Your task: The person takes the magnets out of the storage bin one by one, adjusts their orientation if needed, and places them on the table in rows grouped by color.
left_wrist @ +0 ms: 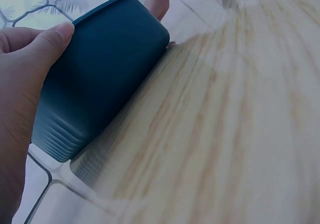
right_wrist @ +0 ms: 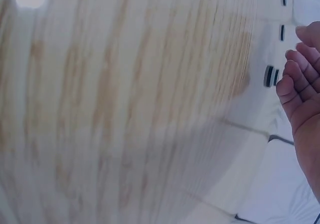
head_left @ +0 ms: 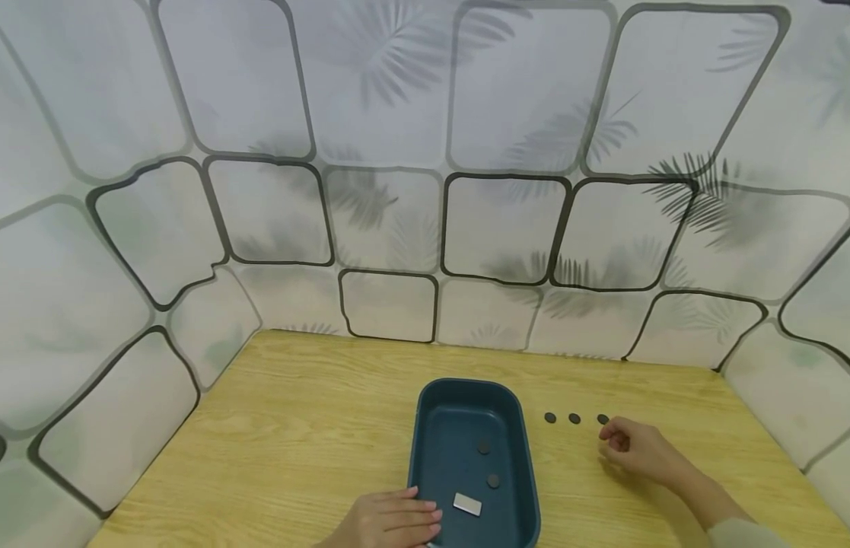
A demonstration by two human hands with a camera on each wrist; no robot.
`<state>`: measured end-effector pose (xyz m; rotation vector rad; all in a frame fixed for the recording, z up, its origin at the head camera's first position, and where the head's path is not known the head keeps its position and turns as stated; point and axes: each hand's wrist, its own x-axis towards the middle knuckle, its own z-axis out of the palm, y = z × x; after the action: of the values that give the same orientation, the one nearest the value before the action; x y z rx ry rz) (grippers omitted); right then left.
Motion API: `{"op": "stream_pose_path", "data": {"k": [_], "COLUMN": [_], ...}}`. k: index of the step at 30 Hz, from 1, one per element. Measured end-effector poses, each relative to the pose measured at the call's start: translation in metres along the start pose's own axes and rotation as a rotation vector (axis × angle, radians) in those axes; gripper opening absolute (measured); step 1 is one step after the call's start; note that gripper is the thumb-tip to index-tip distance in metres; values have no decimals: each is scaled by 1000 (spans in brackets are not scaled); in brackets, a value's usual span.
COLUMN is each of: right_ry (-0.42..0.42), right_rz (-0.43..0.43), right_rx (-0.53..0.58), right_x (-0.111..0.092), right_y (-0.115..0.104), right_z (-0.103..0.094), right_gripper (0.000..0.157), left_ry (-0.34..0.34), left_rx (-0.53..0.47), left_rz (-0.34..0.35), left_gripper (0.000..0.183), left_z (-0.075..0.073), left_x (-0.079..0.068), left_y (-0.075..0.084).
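A dark blue plastic bin (head_left: 471,392) stands on the wooden table. My left hand (head_left: 393,520) grips its near left rim, fingers over the edge; in the left wrist view the thumb (left_wrist: 60,34) lies against the outer wall. Inside the bin are a silver rectangular block (head_left: 467,504) and two dark round discs (head_left: 493,481). To the right of the bin, three small dark discs (head_left: 574,418) lie in a row. My right hand (head_left: 637,450) hovers by the rightmost disc (head_left: 603,418), fingers loosely curled, with nothing visible in them. In the right wrist view its fingertips are near dark disc edges (right_wrist: 269,76).
The light wooden table (head_left: 315,426) stretches left and right of the bin. A pale wall covering (head_left: 397,228) with rounded outlines and leaf prints rises behind the table and at both sides.
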<state>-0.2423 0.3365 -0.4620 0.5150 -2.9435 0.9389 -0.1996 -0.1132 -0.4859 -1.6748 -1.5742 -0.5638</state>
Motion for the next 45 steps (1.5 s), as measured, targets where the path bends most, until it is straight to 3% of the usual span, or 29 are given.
{"op": "stream_pose_path", "data": {"k": [16, 25, 30, 35, 45], "right_ry": [-23, -88, -119, -141, -301], "right_rz": [-322, -476, -543, -556, -456], "right_rx": [39, 103, 69, 23, -36], "right_x": [16, 24, 27, 31, 40], "right_y": [-43, -79, -96, -107, -125], "right_z": [6, 9, 11, 13, 9], "right_gripper": [9, 13, 17, 16, 11], "left_ry": [1, 20, 27, 26, 9], "left_rx": [23, 35, 40, 40, 39], "left_rz": [5, 16, 25, 13, -11], "left_gripper": [21, 20, 20, 19, 20], "left_z": [1, 1, 1, 1, 1], "left_x": [0, 2, 3, 2, 0], "left_y": [0, -1, -2, -1, 1]}}
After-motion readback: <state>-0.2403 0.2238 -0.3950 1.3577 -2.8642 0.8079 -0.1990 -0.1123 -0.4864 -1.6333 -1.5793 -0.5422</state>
